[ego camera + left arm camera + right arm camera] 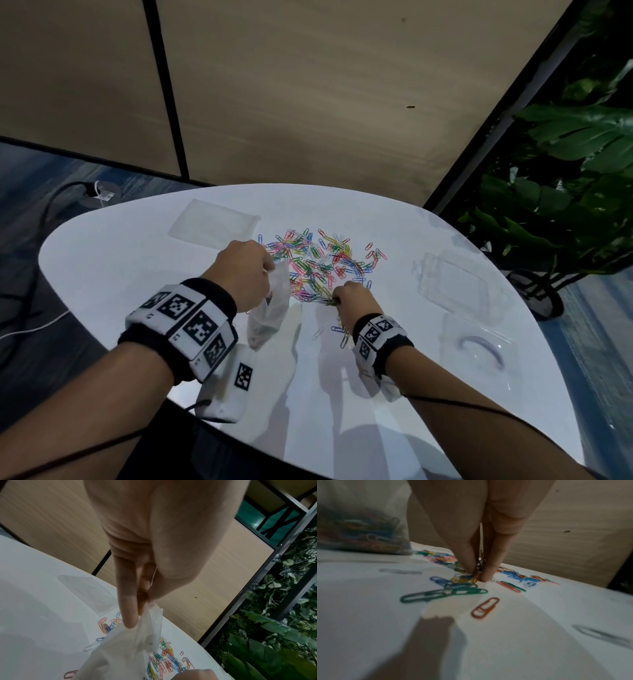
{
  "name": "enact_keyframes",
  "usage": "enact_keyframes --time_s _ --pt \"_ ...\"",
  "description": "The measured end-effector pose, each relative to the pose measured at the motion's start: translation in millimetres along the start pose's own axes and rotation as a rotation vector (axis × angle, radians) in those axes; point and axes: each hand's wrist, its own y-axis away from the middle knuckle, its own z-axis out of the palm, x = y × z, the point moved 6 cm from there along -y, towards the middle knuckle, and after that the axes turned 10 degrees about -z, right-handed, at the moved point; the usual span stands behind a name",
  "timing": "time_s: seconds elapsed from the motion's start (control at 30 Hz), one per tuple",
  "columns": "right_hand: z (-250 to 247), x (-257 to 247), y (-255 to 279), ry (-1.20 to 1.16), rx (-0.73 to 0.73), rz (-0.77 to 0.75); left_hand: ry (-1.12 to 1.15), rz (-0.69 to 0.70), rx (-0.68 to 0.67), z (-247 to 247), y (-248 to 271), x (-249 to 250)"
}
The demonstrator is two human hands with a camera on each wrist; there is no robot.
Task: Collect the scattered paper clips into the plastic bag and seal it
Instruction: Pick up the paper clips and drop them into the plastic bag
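Observation:
Coloured paper clips [318, 263] lie scattered in a heap at the middle of the white table [137, 274]. My left hand [245, 274] pinches the top edge of a clear plastic bag [269, 311] and holds it upright; clips show in its bottom. In the left wrist view the bag [130, 649] hangs from thumb and fingers. My right hand [349, 298] is at the near edge of the heap, fingertips [485, 574] down on the table, pinching a small bunch of clips [477, 566]. Loose green clips [443, 595] and an orange clip [485, 607] lie in front of it.
A flat clear bag [214, 222] lies at the table's far left. Clear plastic packaging [459, 287] and a clear tray [479, 346] lie at the right. A white device [229, 394] hangs at the near edge. A leafy plant [565, 164] stands to the right, a wall panel behind.

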Motion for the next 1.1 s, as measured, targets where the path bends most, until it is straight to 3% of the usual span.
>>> enact_keyframes --time_s 0.1,0.23,0.33,0.47,0.57,0.83,0.93,1.1 --pt "-10.6 30.9 7.6 -0.344 0.117 0.224 -0.023 0.015 -0.012 3.6 1.1 4.6" --pt "-12.8 55.2 21.6 -1.097 0.179 0.485 -0.044 0.022 -0.026 7.5 3.1 10.6" --pt "-32.7 31.3 24.3 -1.587 0.215 0.423 -0.055 0.040 -0.042 11.5 5.1 18.7" --pt "-53.9 -28.2 31.3 -1.818 0.028 0.245 -0.058 0.056 -0.045 18.3 6.9 25.9" --pt "-49.2 -59.0 36.7 -1.811 -0.067 0.233 -0.036 0.067 -0.042 21.3 6.7 28.8" --pt "-53.8 -65.3 40.1 -1.236 0.128 0.160 -0.010 0.104 -0.085 25.2 11.2 31.4" --pt "-58.0 -74.1 36.8 -0.896 0.079 0.032 -0.005 0.115 -0.088 24.5 12.8 31.6" --pt "-78.7 -85.5 40.9 -0.604 0.083 -0.168 -0.021 0.085 -0.066 21.0 10.7 27.6"
